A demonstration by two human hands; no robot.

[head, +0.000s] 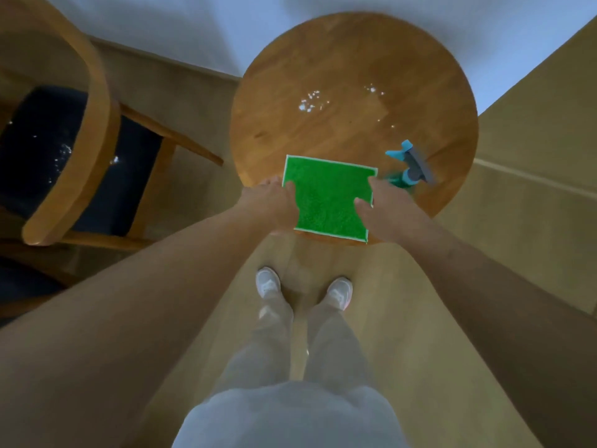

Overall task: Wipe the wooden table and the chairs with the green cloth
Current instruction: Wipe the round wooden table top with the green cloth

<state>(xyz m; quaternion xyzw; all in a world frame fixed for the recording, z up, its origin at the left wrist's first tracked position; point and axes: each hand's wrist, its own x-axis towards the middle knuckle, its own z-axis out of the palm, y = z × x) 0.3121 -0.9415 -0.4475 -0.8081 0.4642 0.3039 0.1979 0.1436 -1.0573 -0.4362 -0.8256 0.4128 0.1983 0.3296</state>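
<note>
I had the green cloth (328, 198) stretched flat at the near edge of the round surface (352, 76), left hand (274, 202) and right hand (384, 205) each pinching a side. It looked light, limp and grippy; edges seemed the best hold.

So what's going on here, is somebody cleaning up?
Yes. A person stands at a round wooden table, holding a green cloth spread flat at its near edge, the left hand and right hand each pinching a side. Spray droplets sit unwiped farther out, a spray bottle stands beside the cloth, and a chair with a wet seat waits at left.
</note>
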